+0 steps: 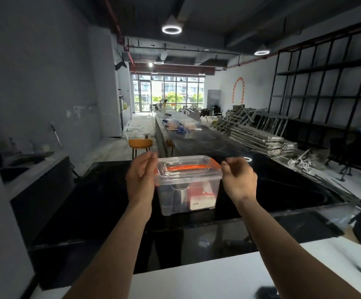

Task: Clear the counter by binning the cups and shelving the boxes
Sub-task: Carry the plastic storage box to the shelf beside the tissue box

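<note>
Head view: a clear lidded box (188, 186) stands on the black counter (283, 186), flanked by the left hand (141, 180) and right hand (238, 180), fingers loosely curled at its orange latches (215, 164), apparently positioned for lifting.

Our two bare forearms reach forward and slightly inward, our left hand (141, 179) upright with fingers loosely open, our right hand (239, 180) curled, fingertips pinched near the thumb
</note>
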A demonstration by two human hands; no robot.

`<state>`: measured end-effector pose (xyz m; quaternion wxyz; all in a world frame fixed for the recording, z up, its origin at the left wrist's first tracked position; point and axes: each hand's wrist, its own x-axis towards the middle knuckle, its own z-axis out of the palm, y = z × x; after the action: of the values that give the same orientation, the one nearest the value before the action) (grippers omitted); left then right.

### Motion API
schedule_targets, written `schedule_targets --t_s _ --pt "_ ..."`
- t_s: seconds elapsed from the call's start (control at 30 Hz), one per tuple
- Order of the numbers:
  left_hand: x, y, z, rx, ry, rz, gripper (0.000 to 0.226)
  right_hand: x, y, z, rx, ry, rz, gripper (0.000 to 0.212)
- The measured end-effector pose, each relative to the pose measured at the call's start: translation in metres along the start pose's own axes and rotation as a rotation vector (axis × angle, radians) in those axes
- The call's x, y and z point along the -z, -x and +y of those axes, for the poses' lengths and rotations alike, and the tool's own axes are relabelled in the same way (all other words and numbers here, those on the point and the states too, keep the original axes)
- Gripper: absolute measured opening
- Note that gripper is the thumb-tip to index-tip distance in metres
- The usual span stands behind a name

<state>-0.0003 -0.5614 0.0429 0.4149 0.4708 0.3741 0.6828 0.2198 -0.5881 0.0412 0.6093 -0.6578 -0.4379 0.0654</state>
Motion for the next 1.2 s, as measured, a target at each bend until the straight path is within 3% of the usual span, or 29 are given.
schedule_targets --t_s 0.1,0.3,0.47,0.8,1.03,1.2 --pt "-0.009 -0.018 -0.004 0.079 -0.027 0.136 0.042 -0.013 -0.026 0.012 -0.126 -0.017 -0.048 0.045" --pt "-0.021 -0.036 -0.029 0.366 -0.231 0.103 0.085 -0.041 -0.052 0.026 -0.38 -0.179 -0.34 0.095" --pt "-0.03 -0.034 -0.042 0.455 -0.232 0.021 0.089 -0.051 -0.057 0.035 -0.357 -0.137 -0.396 0.078" --pt "-0.019 -0.015 -0.018 0.443 -0.211 0.104 0.082 -0.052 -0.041 0.015 -0.273 -0.122 -0.394 0.072" --pt "0.072 0.018 0.031 0.329 -0.283 0.256 0.085 -0.1 0.026 -0.039 -0.178 -0.205 -0.536 0.062" --pt "0.177 0.084 0.089 0.214 -0.326 0.471 0.067 -0.135 0.137 -0.106 -0.116 -0.256 -0.691 0.049"
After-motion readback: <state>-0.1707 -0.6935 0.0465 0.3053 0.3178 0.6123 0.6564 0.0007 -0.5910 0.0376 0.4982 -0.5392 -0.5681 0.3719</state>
